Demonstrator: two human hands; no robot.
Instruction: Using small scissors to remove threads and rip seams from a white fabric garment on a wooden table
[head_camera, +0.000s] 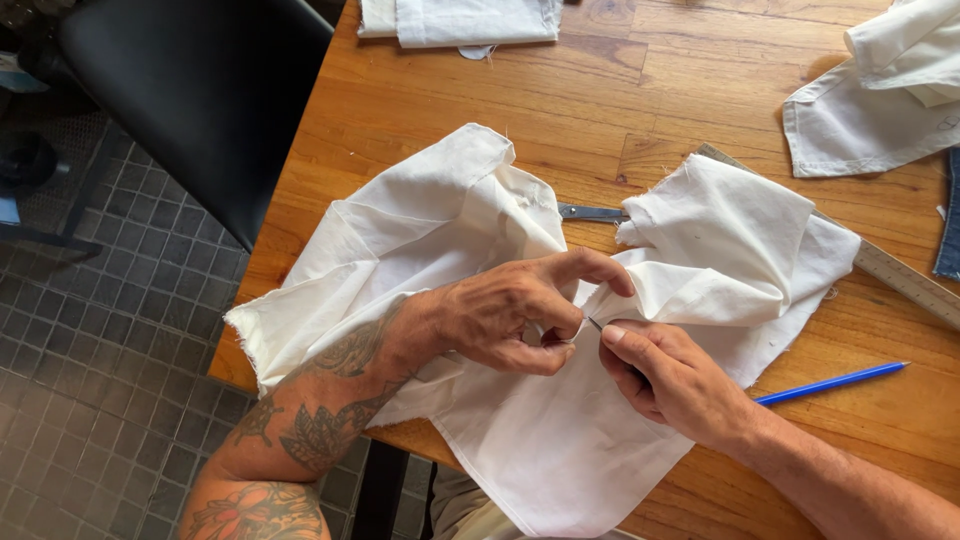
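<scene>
Needle (594, 323) slanting up-left, pinched by right hand (668, 378), cream cloth (560, 440)

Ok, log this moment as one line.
left hand: pinching white fabric | right hand: holding thin needle-like tool | nearby: blue pencil, ruler

The person's 2 arms are bare, with no sleeves. The left forearm carries dark tattoos, seemingly floral or leafy; the right forearm shows none. Both hands are gloveless.
</scene>
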